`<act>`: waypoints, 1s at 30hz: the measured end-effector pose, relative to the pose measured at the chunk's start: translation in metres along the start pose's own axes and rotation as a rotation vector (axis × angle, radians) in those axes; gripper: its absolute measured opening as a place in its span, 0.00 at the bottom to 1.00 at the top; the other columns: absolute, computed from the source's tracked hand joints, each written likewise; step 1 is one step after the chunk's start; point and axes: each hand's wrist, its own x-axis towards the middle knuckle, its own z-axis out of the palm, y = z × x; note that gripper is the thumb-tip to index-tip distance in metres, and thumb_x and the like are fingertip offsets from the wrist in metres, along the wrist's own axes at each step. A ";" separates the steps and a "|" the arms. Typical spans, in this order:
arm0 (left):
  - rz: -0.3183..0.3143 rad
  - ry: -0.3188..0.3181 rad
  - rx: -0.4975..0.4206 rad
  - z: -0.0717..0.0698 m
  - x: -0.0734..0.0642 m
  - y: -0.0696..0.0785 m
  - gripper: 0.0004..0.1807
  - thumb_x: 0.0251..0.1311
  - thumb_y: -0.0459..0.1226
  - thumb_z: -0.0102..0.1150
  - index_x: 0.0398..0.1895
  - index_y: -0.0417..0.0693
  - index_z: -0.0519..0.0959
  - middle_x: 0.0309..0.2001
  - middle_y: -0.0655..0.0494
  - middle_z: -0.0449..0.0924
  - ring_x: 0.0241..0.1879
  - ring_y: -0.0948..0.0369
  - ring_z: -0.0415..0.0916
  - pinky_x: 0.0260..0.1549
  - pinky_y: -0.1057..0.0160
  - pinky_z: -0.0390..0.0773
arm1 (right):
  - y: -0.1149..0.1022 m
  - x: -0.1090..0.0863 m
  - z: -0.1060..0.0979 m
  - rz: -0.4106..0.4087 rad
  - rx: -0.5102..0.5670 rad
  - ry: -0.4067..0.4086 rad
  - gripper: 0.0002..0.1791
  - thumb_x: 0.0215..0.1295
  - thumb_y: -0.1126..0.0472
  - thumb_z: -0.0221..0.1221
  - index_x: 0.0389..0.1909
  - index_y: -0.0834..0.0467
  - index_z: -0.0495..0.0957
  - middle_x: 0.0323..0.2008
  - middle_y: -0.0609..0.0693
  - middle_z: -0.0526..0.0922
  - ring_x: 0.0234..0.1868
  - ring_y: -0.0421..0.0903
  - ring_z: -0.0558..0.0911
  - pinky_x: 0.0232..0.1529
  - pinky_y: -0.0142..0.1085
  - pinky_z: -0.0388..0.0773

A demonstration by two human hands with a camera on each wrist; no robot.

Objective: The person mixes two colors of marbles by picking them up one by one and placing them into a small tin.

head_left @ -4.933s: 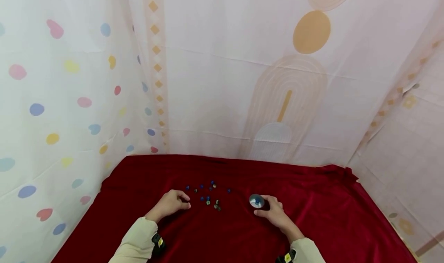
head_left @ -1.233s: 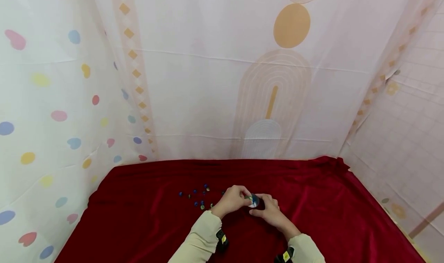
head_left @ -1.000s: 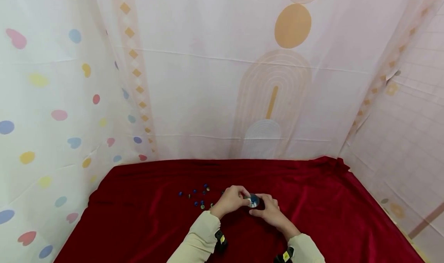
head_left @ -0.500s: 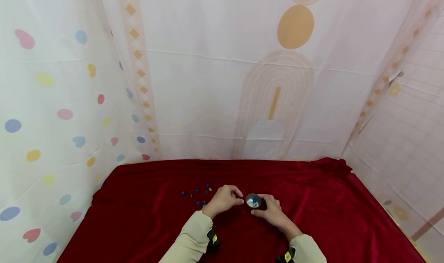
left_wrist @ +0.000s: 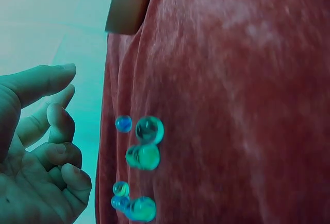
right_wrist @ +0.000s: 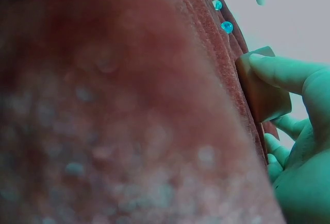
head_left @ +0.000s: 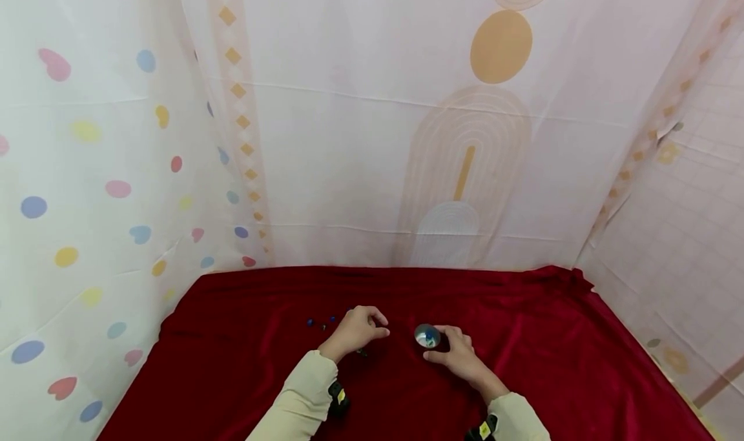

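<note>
A small round metal cup (head_left: 427, 336) stands on the red cloth (head_left: 552, 363) with something blue inside it. My right hand (head_left: 446, 344) grips the cup from the right, fingers curled against its wall (right_wrist: 263, 87). My left hand (head_left: 372, 325) hovers over a loose scatter of small blue and green marbles (head_left: 321, 323), left of the cup. In the left wrist view the left hand (left_wrist: 62, 95) has loosely curled fingers with nothing between them. Several marbles (left_wrist: 147, 141) lie just beside it, and the cup (left_wrist: 127, 9) is farther off.
The red cloth covers the whole table. Pale patterned curtains (head_left: 407, 137) hang close behind it and on both sides. More marbles (right_wrist: 219, 7) show beyond the cup in the right wrist view. A dark marble (head_left: 363, 352) lies by my left wrist.
My left hand was at the cup's rim a second ago; it has drawn back to the left, over the marbles. The right hand and cup have stayed put.
</note>
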 end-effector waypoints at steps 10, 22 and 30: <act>-0.046 0.031 -0.022 -0.015 -0.009 -0.014 0.07 0.59 0.35 0.63 0.38 0.40 0.82 0.20 0.56 0.70 0.18 0.62 0.65 0.21 0.64 0.69 | 0.001 -0.002 -0.001 0.010 -0.003 -0.005 0.34 0.53 0.57 0.70 0.60 0.61 0.70 0.63 0.62 0.64 0.64 0.62 0.53 0.62 0.62 0.50; -0.104 0.104 0.007 -0.038 -0.018 -0.038 0.06 0.58 0.34 0.64 0.37 0.41 0.82 0.20 0.55 0.70 0.20 0.62 0.63 0.23 0.64 0.66 | -0.001 -0.001 -0.003 -0.002 -0.005 0.001 0.34 0.53 0.58 0.69 0.61 0.62 0.69 0.64 0.62 0.63 0.65 0.62 0.52 0.62 0.62 0.50; -0.156 0.119 0.006 -0.044 -0.028 -0.048 0.06 0.58 0.34 0.64 0.37 0.41 0.82 0.20 0.55 0.70 0.20 0.61 0.63 0.23 0.64 0.66 | -0.002 -0.001 0.000 0.001 0.003 -0.009 0.34 0.53 0.58 0.69 0.61 0.62 0.69 0.64 0.63 0.63 0.65 0.62 0.52 0.62 0.63 0.50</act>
